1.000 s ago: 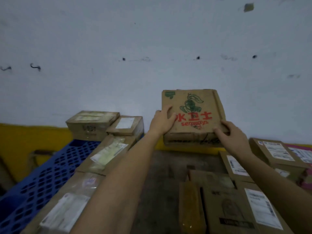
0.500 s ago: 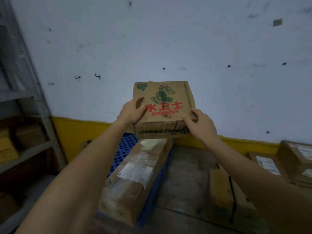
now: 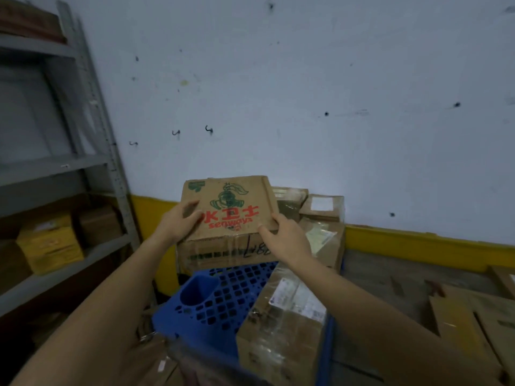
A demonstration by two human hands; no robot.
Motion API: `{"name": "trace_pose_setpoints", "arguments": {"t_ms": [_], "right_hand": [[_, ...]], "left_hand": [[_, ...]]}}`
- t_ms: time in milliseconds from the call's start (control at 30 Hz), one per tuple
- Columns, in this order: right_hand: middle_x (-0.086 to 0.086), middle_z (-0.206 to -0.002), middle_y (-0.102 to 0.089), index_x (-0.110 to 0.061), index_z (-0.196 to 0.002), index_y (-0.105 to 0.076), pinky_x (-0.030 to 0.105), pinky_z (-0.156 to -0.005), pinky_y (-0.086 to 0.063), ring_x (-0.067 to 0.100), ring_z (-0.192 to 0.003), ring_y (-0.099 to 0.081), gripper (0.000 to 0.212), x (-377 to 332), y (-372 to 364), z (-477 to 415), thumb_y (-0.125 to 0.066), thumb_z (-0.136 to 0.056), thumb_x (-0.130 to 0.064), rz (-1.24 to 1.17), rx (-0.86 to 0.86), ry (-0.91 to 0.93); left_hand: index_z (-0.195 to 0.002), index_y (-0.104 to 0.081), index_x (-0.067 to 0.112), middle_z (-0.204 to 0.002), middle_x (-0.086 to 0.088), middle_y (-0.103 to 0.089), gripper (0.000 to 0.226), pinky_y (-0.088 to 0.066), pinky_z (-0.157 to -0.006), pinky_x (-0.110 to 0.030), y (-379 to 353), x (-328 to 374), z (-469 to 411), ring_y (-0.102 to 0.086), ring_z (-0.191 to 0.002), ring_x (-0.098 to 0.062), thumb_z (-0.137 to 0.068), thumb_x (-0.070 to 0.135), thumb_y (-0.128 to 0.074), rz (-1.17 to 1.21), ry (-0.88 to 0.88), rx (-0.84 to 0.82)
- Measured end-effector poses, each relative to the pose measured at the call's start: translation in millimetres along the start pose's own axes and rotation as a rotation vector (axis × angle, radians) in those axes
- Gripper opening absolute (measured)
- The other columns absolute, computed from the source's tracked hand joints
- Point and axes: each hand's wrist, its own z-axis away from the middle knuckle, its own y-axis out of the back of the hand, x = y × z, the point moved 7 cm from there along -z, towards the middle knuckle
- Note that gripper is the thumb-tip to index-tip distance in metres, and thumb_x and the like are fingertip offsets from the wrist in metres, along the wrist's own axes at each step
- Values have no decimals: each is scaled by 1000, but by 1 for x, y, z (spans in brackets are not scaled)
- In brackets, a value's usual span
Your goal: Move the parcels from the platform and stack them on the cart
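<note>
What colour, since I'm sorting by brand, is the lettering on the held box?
Red lettering, below a green emblem on the brown box; the head view shows it.

Dim room: speckled white wall (image 3: 306, 79), yellow baseboard (image 3: 418, 240), grey shelving (image 3: 92, 162).

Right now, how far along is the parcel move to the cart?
Done: several taped parcels already lie on the blue cart, along its right side and far end. In hand: the left hand and right hand grip the printed box low over the cart's far left; whether it has touched down I cannot tell. Left: loose parcels lie on the platform at right.
</note>
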Motion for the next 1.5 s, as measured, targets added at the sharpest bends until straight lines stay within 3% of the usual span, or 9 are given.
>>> {"name": "trace_pose_setpoints", "arguments": {"t_ms": [200,433,700,833,1067,1300,1500], "right_hand": [[8,-135,-47,-17,-139,-37,42,-91,-50,27,-109,-55,57,-10,-67,-38,-41,-93,-50,26,-77,-133],[8,-125,-53,-15,-138,-36,38,-84,-54,23,-98,-59,58,25,-109,-68,-41,-92,-49,46,-36,-384],[13,-114,-58,-17,-134,-37,36,-78,-50,29,-100,-59,52,56,-121,-83,-41,-92,-46,81,30,-539],[13,-121,-53,-19,-135,-32,38,-86,-51,30,-105,-56,50,68,-130,-89,-39,-93,-45,108,45,-614],[14,-135,-38,-14,-135,-33,37,-91,-40,32,-120,-42,49,81,-137,-107,-33,-96,-43,187,62,-669],[13,-133,-37,-15,-134,-33,38,-89,-39,31,-121,-39,47,94,-131,-120,-33,-96,-41,181,137,-724],[14,-133,-35,-13,-131,-33,33,-80,-33,30,-120,-38,42,96,-131,-127,-31,-97,-36,198,178,-726]], "left_hand": [[-136,-47,20,-143,-6,-47,46,-35,-101,-34,-12,-61,-64,-44,-129,-28,-94,37,-51,18,1,-111],[-137,-46,18,-143,-7,-46,47,-38,-95,-30,-85,-83,-129,-45,-128,-26,-95,36,-50,47,-105,-310],[-137,-44,17,-146,-7,-41,46,-38,-96,-30,-157,-91,-163,-42,-130,-26,-95,34,-50,126,-141,-484],[-137,-44,13,-144,-9,-42,44,-40,-95,-30,-187,-94,-174,-45,-127,-26,-96,29,-50,162,-125,-562],[-138,-43,11,-143,-13,-45,43,-40,-97,-31,-219,-90,-195,-47,-126,-28,-98,23,-46,193,-167,-547],[-141,-40,16,-143,-12,-45,44,-42,-74,-17,-242,-79,-209,-51,-121,-28,-98,29,-43,208,-162,-516],[-140,-42,19,-142,-11,-47,44,-40,-78,-25,-247,-79,-216,-51,-121,-29,-98,31,-44,172,-180,-469]]}}
